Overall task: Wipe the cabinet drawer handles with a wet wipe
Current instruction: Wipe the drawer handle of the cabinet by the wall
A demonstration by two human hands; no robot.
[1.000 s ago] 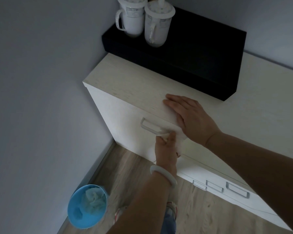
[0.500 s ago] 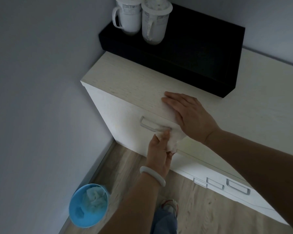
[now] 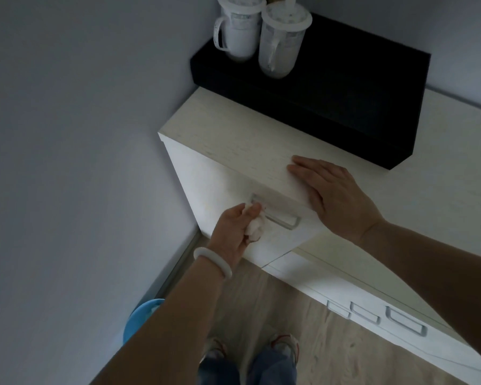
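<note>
A pale cabinet stands in the corner. Its top drawer carries a silver bar handle. My left hand grips a crumpled white wet wipe and presses it against the left end of that handle. My right hand lies flat on the cabinet top, fingers straight, just above the handle's right end. Lower down, three more drawer handles show at the right.
A black box sits at the back of the cabinet top with two white lidded mugs on it. A blue bin stands on the wooden floor by the wall, partly hidden by my left forearm. My shoes are below.
My left hand has slid the wipe leftward along the top handle, from its right end to its left end. The right hand has stayed flat on the cabinet top.
</note>
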